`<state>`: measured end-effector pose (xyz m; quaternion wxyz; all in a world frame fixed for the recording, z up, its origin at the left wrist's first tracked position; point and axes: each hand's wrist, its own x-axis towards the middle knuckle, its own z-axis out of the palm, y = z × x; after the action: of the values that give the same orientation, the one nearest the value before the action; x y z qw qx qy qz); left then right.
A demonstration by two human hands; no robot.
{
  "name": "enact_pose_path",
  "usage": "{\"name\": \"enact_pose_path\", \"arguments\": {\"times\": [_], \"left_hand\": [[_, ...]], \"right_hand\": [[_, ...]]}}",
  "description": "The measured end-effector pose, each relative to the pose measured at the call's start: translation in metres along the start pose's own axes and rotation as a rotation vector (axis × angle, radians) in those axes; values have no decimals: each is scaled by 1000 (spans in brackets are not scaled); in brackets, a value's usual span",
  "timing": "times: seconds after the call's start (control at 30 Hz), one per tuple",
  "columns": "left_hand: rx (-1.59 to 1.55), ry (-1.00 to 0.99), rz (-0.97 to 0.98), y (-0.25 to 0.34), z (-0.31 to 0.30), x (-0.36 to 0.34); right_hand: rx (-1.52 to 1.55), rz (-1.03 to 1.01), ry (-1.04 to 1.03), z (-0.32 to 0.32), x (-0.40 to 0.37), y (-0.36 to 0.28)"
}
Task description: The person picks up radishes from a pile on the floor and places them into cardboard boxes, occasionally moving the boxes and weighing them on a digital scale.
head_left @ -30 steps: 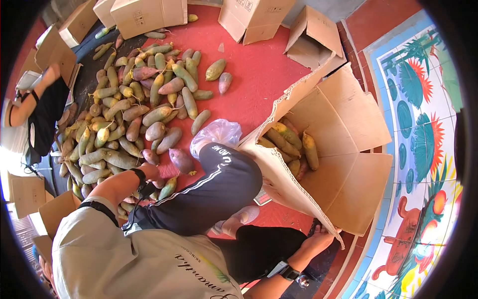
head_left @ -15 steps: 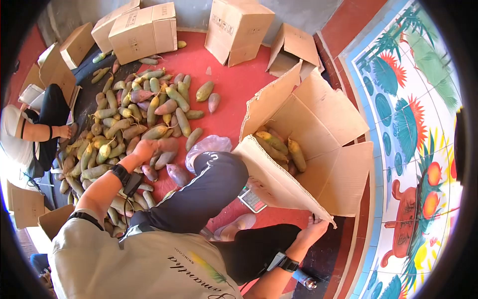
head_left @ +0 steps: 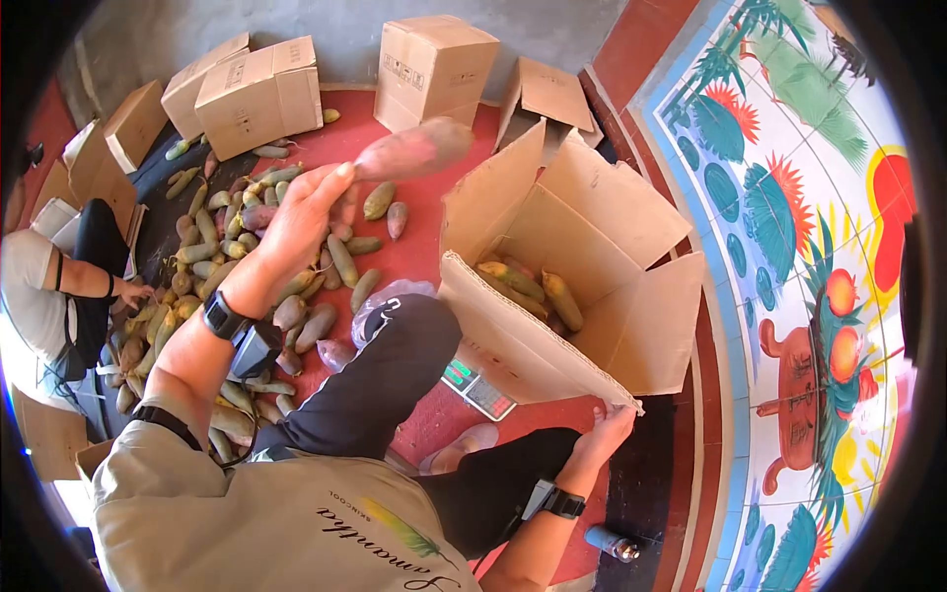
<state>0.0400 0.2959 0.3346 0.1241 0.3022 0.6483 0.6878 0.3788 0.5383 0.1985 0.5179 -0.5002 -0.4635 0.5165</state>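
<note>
My left hand (head_left: 314,212) is raised over the pile, its fingers closed on one end of a large pink-and-green radish (head_left: 414,148), slightly blurred. The radish points right, toward the open cardboard box (head_left: 528,340). Inside that box lie several greenish radishes (head_left: 560,299). At the box's near right corner, my right hand (head_left: 605,434) grips the edge of a flap. Below and left of my raised hand spreads a heap of green and purplish radishes (head_left: 207,252) on the floor.
A digital scale (head_left: 485,397) shows partly under the box. Cardboard boxes (head_left: 434,69) line the back wall. Another person's hand (head_left: 136,293) is at the heap's left side. A clear plastic bag (head_left: 395,296) lies by my knee, and a metal bottle (head_left: 614,543) lies at lower right.
My left hand has lifted a radish from the heap, moving up and toward the box. My right hand still holds the box flap. The view has shifted slightly.
</note>
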Motion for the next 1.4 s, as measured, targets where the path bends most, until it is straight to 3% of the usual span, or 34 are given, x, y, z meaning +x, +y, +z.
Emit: {"name": "enact_pose_path", "arguments": {"times": [0.1, 0.23, 0.3, 0.33, 0.4, 0.53, 0.57, 0.77, 0.87, 0.93, 0.97, 1.0, 1.07, 1.13, 1.17, 1.27, 1.33, 1.4], "left_hand": [[-212, -142, -186, 5, 28, 13], [-183, -240, -202, 9, 69, 20], [-162, -500, -99, 4, 82, 23], [-164, -502, -103, 6, 84, 21], [-24, -411, 71, 14, 81, 17], [29, -335, 102, -18, 49, 18], [64, -301, 50, -27, 37, 16], [130, -133, -198, -123, -22, -19], [282, -185, -300, -201, -53, -52], [382, -257, -510, -254, -68, -77], [377, -253, -523, -275, -74, -89], [390, -362, -605, -294, -80, -101], [395, -471, -697, -312, -86, -123], [966, -724, -246, -318, -89, -140], [963, -723, -256, -321, -89, -145], [1087, -833, -561, -329, -89, -154], [1162, -901, -767, -330, -88, -159], [1261, -883, -737, -322, -93, -162]], "right_hand": [[8, 2, 6, 1, -2, 0], [7, -8, -1, 1, -2, 2], [-1, -21, -14, -1, -2, 2], [-5, -30, -35, -1, -2, 2], [-15, -45, -48, 0, -2, -2], [86, -54, -204, 4, -10, -15], [11, -47, -93, 2, -6, -9], [-76, -36, -97, -1, -5, -9], [-48, -19, -132, -2, -4, -5], [-120, -59, -20, 7, -17, -18], [-134, -54, -22, 6, -16, -19], [-147, -50, -28, 3, -12, -15], [-113, -87, -109, -8, -4, -4], [-130, -90, -110, 0, -10, -11], [-167, -79, -49, 4, -15, -17], [-198, -62, 5, 1, -11, -14], [-203, -64, -74, -6, -9, -10], [-207, -53, -85, -4, -10, -12]]}}
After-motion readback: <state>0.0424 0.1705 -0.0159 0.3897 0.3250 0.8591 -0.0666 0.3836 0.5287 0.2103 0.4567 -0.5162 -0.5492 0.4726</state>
